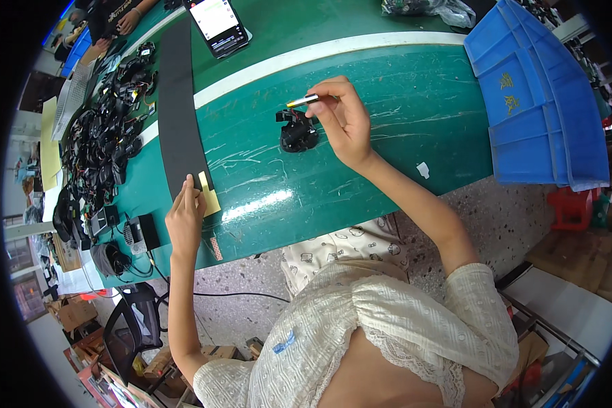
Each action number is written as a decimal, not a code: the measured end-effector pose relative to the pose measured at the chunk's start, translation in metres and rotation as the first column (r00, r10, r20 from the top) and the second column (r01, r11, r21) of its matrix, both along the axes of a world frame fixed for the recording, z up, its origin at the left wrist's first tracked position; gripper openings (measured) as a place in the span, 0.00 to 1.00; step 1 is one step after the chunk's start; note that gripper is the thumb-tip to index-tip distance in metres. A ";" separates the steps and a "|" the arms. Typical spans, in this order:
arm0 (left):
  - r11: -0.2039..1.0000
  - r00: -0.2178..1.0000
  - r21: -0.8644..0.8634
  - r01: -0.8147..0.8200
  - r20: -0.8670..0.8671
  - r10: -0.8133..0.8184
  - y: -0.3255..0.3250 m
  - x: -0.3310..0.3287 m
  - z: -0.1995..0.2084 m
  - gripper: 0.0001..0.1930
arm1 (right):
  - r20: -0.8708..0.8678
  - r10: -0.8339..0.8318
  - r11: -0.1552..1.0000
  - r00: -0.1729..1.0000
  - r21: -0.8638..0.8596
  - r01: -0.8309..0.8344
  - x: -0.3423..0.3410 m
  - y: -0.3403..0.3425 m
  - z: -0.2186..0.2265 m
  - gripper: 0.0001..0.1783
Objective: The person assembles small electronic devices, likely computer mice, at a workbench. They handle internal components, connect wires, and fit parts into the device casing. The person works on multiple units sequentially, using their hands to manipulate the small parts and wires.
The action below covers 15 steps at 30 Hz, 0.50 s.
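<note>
My right hand (347, 126) is raised over the green table, pinching a small flat silver piece with a yellow end (303, 100) between thumb and fingers. Just below it on the tabletop sits a small black device (298, 134) with an upright black part; thin red wires show near its top. My left hand (185, 216) rests at the near end of a long black strip (178, 88). Its fingers are bent together at the edge of a yellow piece of paper (211, 202), which lies partly on the strip. The exact finger contact there is partly hidden.
A heap of black wired devices (105, 122) covers the left side. A phone (217, 24) stands at the back, and a blue crate (540, 95) at the right. A white scrap (423, 170) and a small black box (140, 233) lie near the front edge. Another person's hand (128, 22) shows far left.
</note>
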State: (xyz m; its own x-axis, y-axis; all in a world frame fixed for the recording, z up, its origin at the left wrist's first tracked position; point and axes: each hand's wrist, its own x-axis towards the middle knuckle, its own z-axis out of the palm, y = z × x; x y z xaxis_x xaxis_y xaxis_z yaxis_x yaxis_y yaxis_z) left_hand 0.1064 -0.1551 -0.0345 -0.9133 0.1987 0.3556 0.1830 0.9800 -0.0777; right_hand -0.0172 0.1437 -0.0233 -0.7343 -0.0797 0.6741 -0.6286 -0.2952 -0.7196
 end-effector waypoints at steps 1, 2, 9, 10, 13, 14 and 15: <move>1.000 1.000 -0.006 0.004 -0.017 -0.004 -0.002 0.000 -0.002 0.20 | 0.006 0.007 1.000 1.000 -0.002 -0.007 0.000 0.000 0.000 0.09; 1.000 0.999 -0.013 0.006 -0.033 -0.007 -0.003 0.001 -0.004 0.20 | 0.010 0.004 1.000 1.000 -0.008 -0.004 0.000 0.000 -0.001 0.08; 0.996 0.999 0.072 -0.052 0.006 0.052 0.000 0.001 0.002 0.20 | 0.008 -0.012 1.000 1.000 -0.001 0.012 -0.002 -0.001 -0.003 0.08; 0.996 0.999 0.074 -0.050 0.005 0.049 -0.002 0.002 0.002 0.19 | 0.001 -0.021 1.000 1.000 0.018 0.021 -0.001 -0.002 -0.003 0.08; 0.993 0.996 0.095 -0.075 -0.033 0.079 -0.003 0.000 -0.001 0.11 | 0.001 -0.019 1.000 1.000 0.011 0.019 0.001 -0.004 -0.003 0.08; 0.992 0.995 0.087 -0.088 -0.036 0.091 -0.003 -0.001 0.000 0.08 | -0.007 -0.019 1.000 1.000 0.016 0.020 0.000 -0.004 -0.005 0.08; 0.991 0.994 0.105 -0.087 -0.057 0.093 -0.006 0.000 0.002 0.07 | -0.020 -0.007 1.000 1.000 0.022 0.008 0.001 -0.005 -0.005 0.08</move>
State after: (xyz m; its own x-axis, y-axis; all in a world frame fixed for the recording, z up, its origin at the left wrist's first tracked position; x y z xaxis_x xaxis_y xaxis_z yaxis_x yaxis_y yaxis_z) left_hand 0.1060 -0.1608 -0.0329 -0.9014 0.0765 0.4261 0.0917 0.9957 0.0154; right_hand -0.0167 0.1384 -0.0283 -0.7213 -0.0893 0.6868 -0.6450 -0.2746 -0.7132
